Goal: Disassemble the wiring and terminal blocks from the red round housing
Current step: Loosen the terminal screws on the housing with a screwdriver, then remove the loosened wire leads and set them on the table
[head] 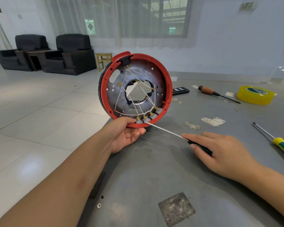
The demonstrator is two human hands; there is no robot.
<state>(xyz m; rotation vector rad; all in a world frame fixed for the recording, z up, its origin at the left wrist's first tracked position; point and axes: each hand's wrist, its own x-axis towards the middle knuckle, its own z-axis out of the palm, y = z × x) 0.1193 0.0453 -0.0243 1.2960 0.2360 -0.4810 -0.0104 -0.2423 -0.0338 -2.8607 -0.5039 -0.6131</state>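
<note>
— How is the red round housing (168,82) looking?
— It is standing on edge above the desk (154,169), white wires (121,94) crossing its grey plate, four grey terminal blocks (148,117) lining the bottom rim.
— And the hands?
— The left hand (128,133) is gripping that rim; the right hand (220,151) is pinching a screwdriver (167,131), tip touching a block.

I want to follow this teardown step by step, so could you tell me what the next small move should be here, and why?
Probably lever the screwdriver tip gently under the second grey terminal block. The tip already sits at that block's edge, all four blocks still sit in the red housing with white wires attached, and the left hand steadies the rim while the right hand grips the handle.
</note>
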